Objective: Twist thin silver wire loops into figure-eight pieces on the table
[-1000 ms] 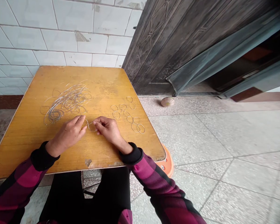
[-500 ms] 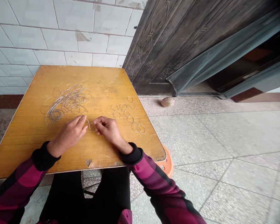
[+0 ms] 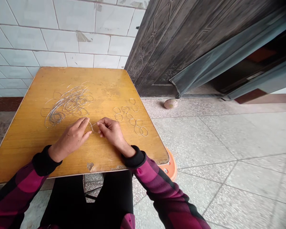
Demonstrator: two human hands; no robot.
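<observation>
Both hands rest on a worn yellow wooden table [image 3: 33,140]. Between them is a thin bent piece of silver wire [image 3: 94,127]. My left hand [image 3: 71,137] pinches one end of it with curled fingers. My right hand [image 3: 111,130] pinches the other end, fingers closed. A tangled heap of loose silver wire [image 3: 66,103] lies just beyond my left hand. Several finished wire loops [image 3: 132,119] are spread on the table beyond and to the right of my right hand.
A white tiled wall [image 3: 62,35] stands behind the table. To the right a dark carved door [image 3: 181,41] leans open over a tiled floor [image 3: 228,159]. An orange stool [image 3: 169,166] shows under the table's right corner. A small round stone [image 3: 171,103] lies by the door.
The two hands have drawn a little closer, and the wire between them now curves into a tighter loop. The table and the other wire have not moved.
</observation>
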